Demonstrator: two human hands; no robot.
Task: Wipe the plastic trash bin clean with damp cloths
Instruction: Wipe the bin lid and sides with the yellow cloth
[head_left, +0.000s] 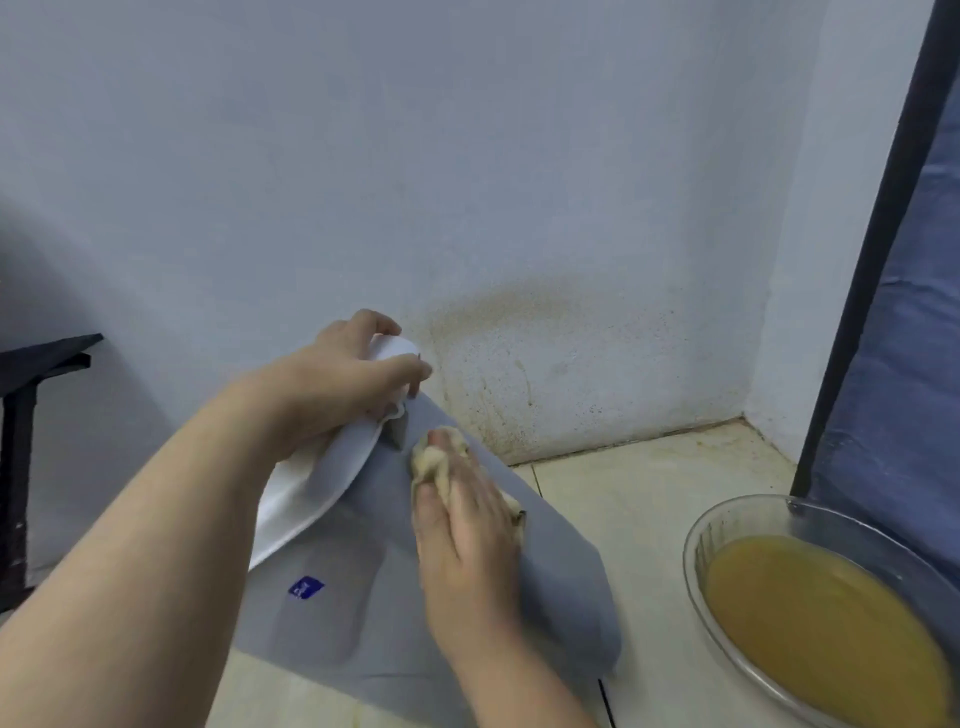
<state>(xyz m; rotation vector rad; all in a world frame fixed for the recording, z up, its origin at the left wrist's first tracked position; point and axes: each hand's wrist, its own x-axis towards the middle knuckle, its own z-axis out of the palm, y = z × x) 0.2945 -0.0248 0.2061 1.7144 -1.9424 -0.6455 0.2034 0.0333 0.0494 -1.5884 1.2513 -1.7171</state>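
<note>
A grey plastic trash bin (337, 608) lies tilted on the tiled floor, its white lid (306, 493) at the upper left and a small blue sticker (305, 587) on its side. My left hand (353, 374) grips the far end of the white lid, fingers curled over its edge. My right hand (467, 525) lies flat on the bin's grey side and presses a crumpled beige cloth (439, 457) against it. Part of the cloth sticks out beyond my fingertips and at the right of my hand.
A clear glass bowl (727, 519) of cloudy yellow-brown water stands on the floor at the right. A dark pole (878, 249) and blue fabric (904, 415) rise behind it. A stained white wall is straight ahead. A dark piece of furniture (26, 415) stands at the left.
</note>
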